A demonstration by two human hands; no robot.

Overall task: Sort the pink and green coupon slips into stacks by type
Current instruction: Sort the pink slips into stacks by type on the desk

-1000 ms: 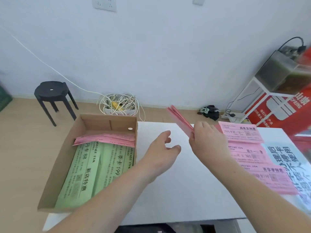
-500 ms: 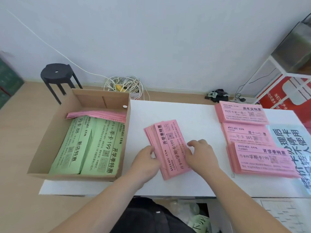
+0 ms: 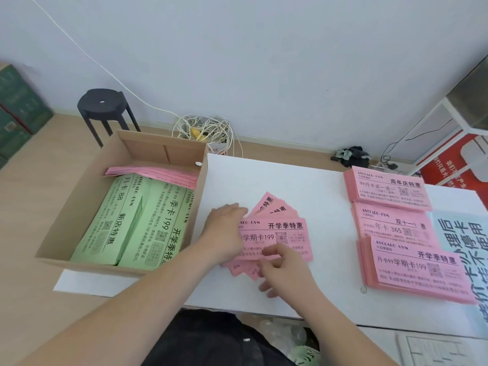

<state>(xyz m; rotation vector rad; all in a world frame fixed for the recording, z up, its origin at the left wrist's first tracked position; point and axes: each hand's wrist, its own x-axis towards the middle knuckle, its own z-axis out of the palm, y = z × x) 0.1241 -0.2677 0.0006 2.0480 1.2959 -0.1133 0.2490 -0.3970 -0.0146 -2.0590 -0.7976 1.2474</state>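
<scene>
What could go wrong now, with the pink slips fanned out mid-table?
1. The fanned slips lie loose under the left hand; pulling the top one with the right hand may drag several along.
2. The three stacks on the right are all pink too, so a slip could easily land on the wrong one.

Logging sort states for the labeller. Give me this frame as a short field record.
left hand: presses flat on fanned slips, middle of the table
right hand: thumb on top slip, fingers curled, grip unclear
sorted stacks: three, pink, table's right side
box: table's left side, holds green slips and a pink pile at its far end
</scene>
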